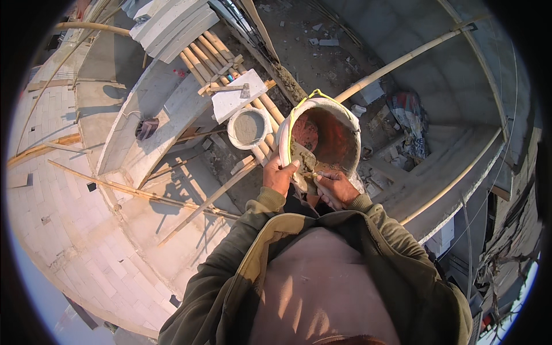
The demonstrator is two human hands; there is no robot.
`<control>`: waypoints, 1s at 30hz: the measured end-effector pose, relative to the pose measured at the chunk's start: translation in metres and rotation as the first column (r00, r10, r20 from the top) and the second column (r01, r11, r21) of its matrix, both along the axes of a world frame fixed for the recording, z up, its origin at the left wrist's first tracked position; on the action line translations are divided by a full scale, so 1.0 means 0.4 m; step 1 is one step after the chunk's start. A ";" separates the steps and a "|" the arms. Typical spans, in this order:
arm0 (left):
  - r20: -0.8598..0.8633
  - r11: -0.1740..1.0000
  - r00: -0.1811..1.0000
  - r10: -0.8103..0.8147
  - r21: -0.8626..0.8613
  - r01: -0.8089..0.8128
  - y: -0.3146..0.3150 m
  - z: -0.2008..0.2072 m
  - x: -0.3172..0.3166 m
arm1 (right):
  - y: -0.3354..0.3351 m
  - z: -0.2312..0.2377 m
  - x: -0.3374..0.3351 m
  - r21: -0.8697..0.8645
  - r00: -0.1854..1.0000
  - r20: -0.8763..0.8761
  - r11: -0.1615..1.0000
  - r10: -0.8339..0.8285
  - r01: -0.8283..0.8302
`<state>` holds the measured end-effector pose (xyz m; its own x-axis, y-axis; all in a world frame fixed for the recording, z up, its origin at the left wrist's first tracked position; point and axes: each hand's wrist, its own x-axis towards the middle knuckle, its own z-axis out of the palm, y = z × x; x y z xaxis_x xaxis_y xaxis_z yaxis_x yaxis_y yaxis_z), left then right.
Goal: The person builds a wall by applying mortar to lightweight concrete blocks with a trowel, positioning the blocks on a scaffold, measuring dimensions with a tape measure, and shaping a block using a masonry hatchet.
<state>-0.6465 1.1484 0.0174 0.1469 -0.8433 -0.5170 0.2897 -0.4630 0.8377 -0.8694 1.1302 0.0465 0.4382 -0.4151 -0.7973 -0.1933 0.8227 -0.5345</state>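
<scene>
Gripping trowel [301,155]; right hand [338,187]; bucket [339,139] just beyond; held by left hand [279,175]

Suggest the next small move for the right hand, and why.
Perhaps scrape the mortar-smeared, flat metal trowel along the inner wall of the round, pale-rimmed bucket: the right hand holds the trowel at its mouth, the left hand grips the rim, and grey-brown residue coats the inside.

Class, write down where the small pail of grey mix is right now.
In the head view, the small pail is just left of the large bucket, on the near side of the white block.
</scene>
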 end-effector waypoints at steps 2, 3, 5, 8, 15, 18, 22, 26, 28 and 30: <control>-0.216 0.970 0.956 0.200 0.181 -0.162 0.009 -0.078 -0.004 | 0.005 -0.073 -0.007 0.085 0.996 0.037 0.993 -0.083 0.079; -0.248 0.943 0.922 0.298 0.229 -0.243 0.025 -0.157 0.005 | -0.008 -0.099 0.007 0.068 0.995 0.005 0.993 -0.096 0.096; -0.248 0.895 0.879 0.406 0.301 -0.329 0.059 -0.320 0.006 | -0.066 -0.121 0.023 0.017 0.989 -0.076 0.991 -0.129 0.131; -0.195 0.804 0.870 0.452 0.512 -0.303 0.089 -0.506 0.031 | -0.201 -0.268 0.062 -0.148 0.973 -0.157 0.978 -0.167 0.145; -0.214 0.811 0.931 0.297 0.571 -0.128 0.093 -0.755 0.091 | -0.622 -0.749 0.230 -0.437 0.946 -0.071 0.862 -0.316 0.255; -0.169 0.809 0.968 0.183 0.586 -0.050 0.101 -0.763 0.136 | -0.773 -0.960 0.336 -0.564 0.918 0.002 0.758 -0.396 0.328; -0.172 0.703 0.943 0.286 0.706 -0.085 0.080 -0.754 0.173 | -0.917 -1.242 0.466 -0.756 0.914 -0.004 0.599 -0.406 0.262; -0.158 0.629 0.934 0.320 0.773 -0.084 0.001 -0.753 0.202 | -1.066 -1.553 0.520 -0.884 0.819 -0.382 0.427 -0.428 -0.190; -0.191 0.619 0.921 0.340 0.783 -0.066 -0.031 -0.752 0.209 | -1.163 -1.693 0.537 -0.802 0.760 -0.546 0.482 -0.352 -0.353; -0.230 0.609 0.896 0.379 0.791 -0.054 -0.059 -0.748 0.218 | -1.231 -1.804 0.505 -0.688 0.683 -0.675 0.575 -0.279 -0.444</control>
<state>-0.5593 1.1249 -0.2819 -0.0500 -0.0980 -0.9939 0.6534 -0.7559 0.0417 -0.6672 0.6378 -0.6750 0.0212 -0.9742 -0.2245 -0.8071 0.1158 -0.5789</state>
